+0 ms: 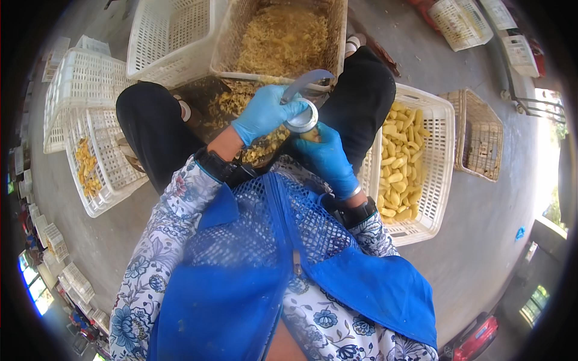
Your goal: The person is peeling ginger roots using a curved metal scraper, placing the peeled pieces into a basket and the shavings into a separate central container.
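My left hand, in a blue glove, is closed around a tool with a curved blade that points up and to the right. Beside its fingers is a round metal ring; whether the ring belongs to the blade cannot be told. My right hand, also gloved in blue, grips a piece of yellowish produce just below the ring, mostly hidden by fingers. Between my knees stands a white plastic crate holding a heap of yellow peelings. More scraps lie beneath my hands.
To my right, a white crate holds many peeled yellow pieces; a dirty crate stands beyond it. At left are another crate with yellow scraps and stacked crates. An upright white crate stands ahead.
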{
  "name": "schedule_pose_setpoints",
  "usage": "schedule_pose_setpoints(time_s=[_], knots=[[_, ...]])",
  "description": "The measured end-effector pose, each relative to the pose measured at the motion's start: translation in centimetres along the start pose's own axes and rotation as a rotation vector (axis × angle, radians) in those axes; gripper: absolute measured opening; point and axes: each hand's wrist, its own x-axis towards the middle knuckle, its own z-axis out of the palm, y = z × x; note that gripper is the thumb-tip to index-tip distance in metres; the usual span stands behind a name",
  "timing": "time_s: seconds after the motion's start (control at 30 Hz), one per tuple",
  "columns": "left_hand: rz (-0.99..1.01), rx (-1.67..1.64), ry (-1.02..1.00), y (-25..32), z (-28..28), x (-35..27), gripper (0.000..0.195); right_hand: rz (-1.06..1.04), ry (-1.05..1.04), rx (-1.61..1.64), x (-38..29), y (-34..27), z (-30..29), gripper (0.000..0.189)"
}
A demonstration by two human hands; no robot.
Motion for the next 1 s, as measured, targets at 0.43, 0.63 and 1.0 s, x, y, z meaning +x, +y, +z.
schedule_pose_setpoints(time_s=[0.43,0.63,1.0], knots=[[-0.134,-0.440,-0.195,-0.3,-2.4,-0.6,0.026,0.199,-0.089,0.691,-1.3,-2.0,-0.4,0.058],[-0.171,-0.388,-0.118,0.5,-2.8,-1.3,0.024,0.117,-0.117,0.641,-0.9,-0.5,-0.2,0.056],[0.463,0.637,0.263,1.2,-1.8,-4.0,0.021,-0.004,0.032,0.539,0.2,-2.5,-0.1,0.042]])
